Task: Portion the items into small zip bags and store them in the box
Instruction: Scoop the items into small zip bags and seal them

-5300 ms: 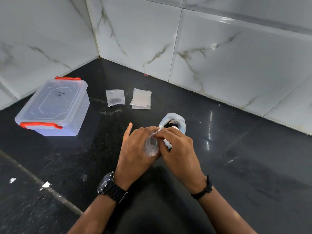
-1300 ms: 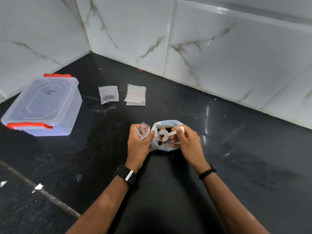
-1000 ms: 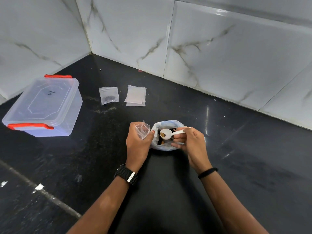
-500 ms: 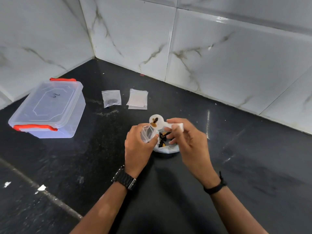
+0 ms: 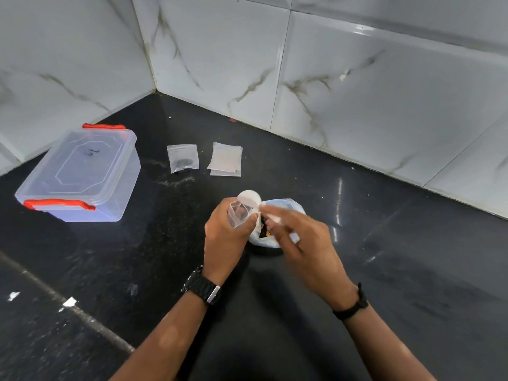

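Zip bag (image 5: 239, 213), small and clear, sat pinched open in the fingers of the left hand (image 5: 224, 237) above a black counter (image 5: 412, 270). A white spoon (image 5: 249, 198), gripped by the blurred right hand (image 5: 305, 243), tipped over the bag's mouth. Just beyond the right fingertips lay a larger bag (image 5: 277, 237) of dark pieces. Well past the left fingers, a filled bag (image 5: 183, 158), a stack of empty bags (image 5: 226, 159) and a lidded box (image 5: 82, 171) stood apart.

zip bag (image 5: 238, 214): clear, open, held | box (image 5: 79, 171): lidded, far left
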